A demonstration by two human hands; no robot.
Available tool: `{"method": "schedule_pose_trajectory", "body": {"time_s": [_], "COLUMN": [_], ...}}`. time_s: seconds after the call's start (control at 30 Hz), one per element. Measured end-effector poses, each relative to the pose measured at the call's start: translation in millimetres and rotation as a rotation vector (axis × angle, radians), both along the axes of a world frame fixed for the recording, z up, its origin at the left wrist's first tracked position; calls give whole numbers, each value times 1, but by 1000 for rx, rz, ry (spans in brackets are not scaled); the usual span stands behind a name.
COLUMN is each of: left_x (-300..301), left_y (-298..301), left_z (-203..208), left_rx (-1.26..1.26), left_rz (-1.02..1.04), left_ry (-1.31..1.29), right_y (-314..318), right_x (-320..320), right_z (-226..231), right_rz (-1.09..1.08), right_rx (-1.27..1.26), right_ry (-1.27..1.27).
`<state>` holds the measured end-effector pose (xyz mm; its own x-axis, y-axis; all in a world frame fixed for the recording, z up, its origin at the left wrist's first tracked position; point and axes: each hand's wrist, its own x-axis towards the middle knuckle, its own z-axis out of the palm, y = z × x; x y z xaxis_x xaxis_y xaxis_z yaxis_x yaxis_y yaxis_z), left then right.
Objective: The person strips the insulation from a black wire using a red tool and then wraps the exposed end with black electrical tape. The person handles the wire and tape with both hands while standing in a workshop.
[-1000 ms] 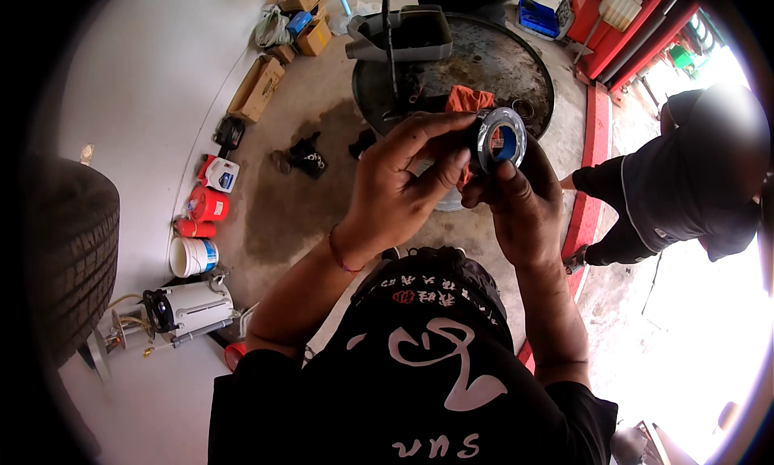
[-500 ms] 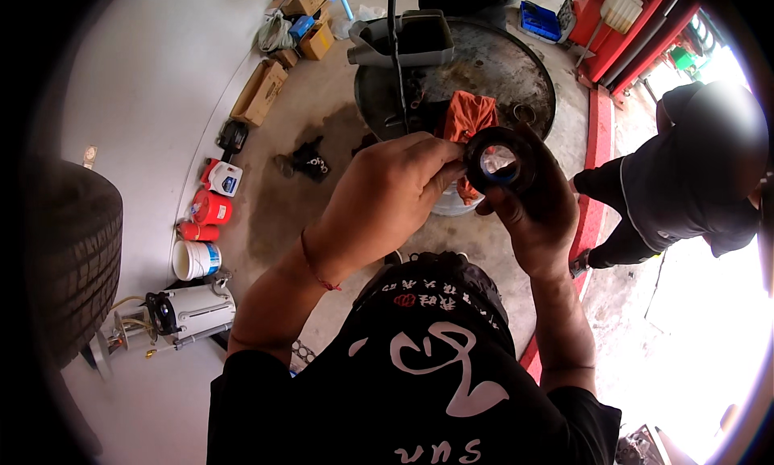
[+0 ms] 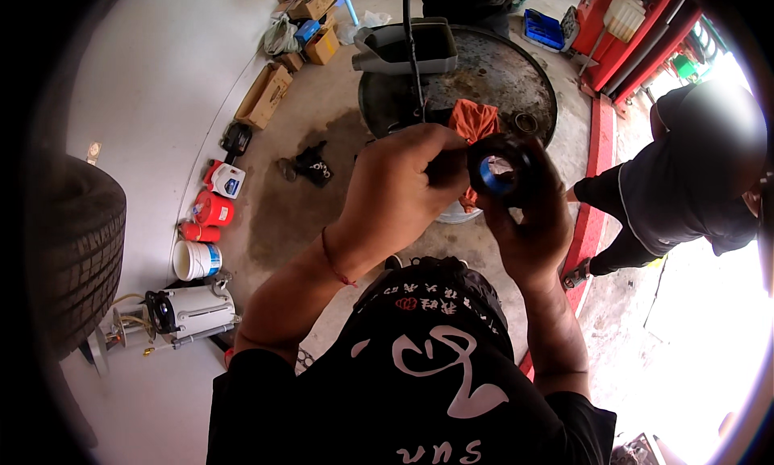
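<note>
A thick dark ring-shaped part (image 3: 490, 147) is held up in front of me, with blue showing on the inside of its hole. My right hand (image 3: 532, 239) is wrapped round its right and lower side, the thumb below the hole. At the ring's left edge is my left hand (image 3: 399, 179), fingers curled together. Its fingertips are partly hidden, and what they pinch, if anything, does not show. Beyond the ring, an orange cloth (image 3: 474, 120) hangs at the near side of a round dark-topped table (image 3: 512, 70).
A grey drain pan (image 3: 411, 54) and a small ring (image 3: 526, 123) lie on the table, a dark hose crossing above. One person (image 3: 693, 166) stands at right, another (image 3: 468, 1) beyond the table. Boxes (image 3: 264, 94), buckets (image 3: 197, 260) and a tyre (image 3: 81, 255) line the left wall.
The ring has tilted in my right hand, so more of its blue inside shows. My left fingers have curled in more at its edge. More of the person beyond the table shows.
</note>
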<state>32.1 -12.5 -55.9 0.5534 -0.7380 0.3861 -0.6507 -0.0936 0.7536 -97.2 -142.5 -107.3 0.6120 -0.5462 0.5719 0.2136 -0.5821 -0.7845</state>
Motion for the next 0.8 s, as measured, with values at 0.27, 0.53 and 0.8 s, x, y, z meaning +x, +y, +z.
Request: {"method": "schedule_pose_trajectory", "body": {"time_s": [0.27,0.53,0.8], "left_x": [2,2,42], "left_y": [-3,-8,-11], "left_z": [11,6,25], "left_rx": [21,-32,-28], "left_rz": [-49,-6,8], "left_ry": [33,-294,-379], "right_y": [-11,-7,-45], "right_x": [1,-2,-32], "right_z": [-7,12,1], "right_rz": [-36,91,571], "right_rx": [-228,-52,678], "right_ry": [-66,-38,70]}}
